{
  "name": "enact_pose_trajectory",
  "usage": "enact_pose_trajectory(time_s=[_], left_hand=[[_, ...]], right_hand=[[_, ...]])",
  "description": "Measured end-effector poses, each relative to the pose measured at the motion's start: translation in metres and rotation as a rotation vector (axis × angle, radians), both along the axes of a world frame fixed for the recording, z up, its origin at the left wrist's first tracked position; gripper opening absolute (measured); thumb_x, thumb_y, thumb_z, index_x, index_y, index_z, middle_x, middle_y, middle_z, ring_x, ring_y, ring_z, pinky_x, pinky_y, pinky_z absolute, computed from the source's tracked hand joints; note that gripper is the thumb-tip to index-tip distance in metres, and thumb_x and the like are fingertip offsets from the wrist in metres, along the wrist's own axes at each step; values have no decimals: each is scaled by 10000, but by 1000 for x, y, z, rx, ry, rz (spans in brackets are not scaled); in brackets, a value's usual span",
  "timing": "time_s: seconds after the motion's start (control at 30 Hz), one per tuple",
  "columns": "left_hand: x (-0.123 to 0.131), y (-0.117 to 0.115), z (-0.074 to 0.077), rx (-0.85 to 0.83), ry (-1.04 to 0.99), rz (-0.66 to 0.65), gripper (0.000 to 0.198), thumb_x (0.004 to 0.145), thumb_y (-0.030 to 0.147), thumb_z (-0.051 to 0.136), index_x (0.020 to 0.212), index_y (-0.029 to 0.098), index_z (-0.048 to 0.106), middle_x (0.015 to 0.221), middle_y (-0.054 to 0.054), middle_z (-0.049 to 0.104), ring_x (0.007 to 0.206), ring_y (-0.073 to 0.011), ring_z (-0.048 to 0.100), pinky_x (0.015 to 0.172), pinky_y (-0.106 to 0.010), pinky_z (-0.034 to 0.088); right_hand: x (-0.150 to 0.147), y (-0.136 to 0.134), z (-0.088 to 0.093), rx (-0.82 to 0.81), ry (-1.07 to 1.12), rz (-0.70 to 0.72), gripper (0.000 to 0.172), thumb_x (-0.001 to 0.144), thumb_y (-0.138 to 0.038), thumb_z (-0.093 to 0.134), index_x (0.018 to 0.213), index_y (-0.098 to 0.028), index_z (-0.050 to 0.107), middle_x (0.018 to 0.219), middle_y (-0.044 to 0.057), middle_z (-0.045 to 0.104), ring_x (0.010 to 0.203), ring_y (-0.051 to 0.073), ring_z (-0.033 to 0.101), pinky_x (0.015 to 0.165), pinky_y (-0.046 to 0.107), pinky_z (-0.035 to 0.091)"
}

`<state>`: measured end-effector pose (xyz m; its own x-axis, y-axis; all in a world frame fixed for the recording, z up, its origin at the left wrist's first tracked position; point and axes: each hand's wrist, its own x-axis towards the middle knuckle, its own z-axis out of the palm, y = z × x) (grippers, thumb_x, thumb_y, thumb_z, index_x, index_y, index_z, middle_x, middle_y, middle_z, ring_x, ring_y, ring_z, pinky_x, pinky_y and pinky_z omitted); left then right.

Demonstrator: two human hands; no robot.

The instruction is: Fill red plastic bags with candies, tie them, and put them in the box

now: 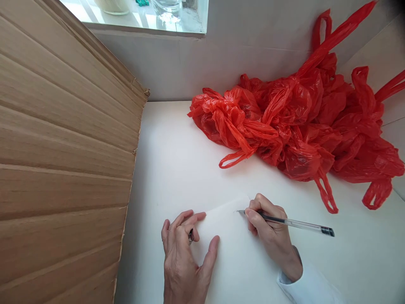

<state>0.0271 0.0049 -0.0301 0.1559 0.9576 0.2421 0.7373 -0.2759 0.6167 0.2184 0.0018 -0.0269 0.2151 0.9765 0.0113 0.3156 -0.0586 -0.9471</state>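
My right hand (268,223) grips a clear-barrelled pen (297,223) with a dark end. The pen's tip touches a white sheet of paper (221,236), where a few tiny dark marks show near the upper edge. On the left side of the sheet rests my left hand (186,257), thumb and some fingers spread over the paper. Between its curled fingers sits a small dark hollow piece that looks like the pen cap (191,235). The paper's lower part blends into the white table, so its full outline cannot be made out.
A heap of crumpled red plastic bags (284,122) lies along the back and right of the white table (164,160). Ribbed brown cardboard (63,160) stands along the left side. Behind is a grey wall (152,59) with a window ledge (136,21) holding glass containers.
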Motion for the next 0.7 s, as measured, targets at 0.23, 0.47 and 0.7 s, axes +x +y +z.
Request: enact_pose_trajectory(time_s=[0.23,0.47,0.7], left_hand=[[-2,-1,1,-3,-6,-19,282,833,243,618,1066,227,459,944,-27,602,1101,-237,586,1092,-522,308],[-1,1,0,-6,-5,-27,219,832,238,618,947,230,431,1032,-45,628,1118,-240,573,1089,-520,311],[-2,0,1,6,15,-33,265,841,250,610,1063,220,467,998,-42,610,1113,-246,581,1068,-533,339]], right_hand=[[-1,-1,0,23,-1,3,258,923,-215,471,670,-213,418,501,-84,432,452,65,395,465,196,339],[0,-2,-2,38,-8,-16,257,924,-197,467,672,-208,415,513,-88,429,460,56,389,475,185,337],[0,0,0,33,-13,-4,256,919,-202,473,672,-209,406,498,-93,422,449,55,390,469,180,339]])
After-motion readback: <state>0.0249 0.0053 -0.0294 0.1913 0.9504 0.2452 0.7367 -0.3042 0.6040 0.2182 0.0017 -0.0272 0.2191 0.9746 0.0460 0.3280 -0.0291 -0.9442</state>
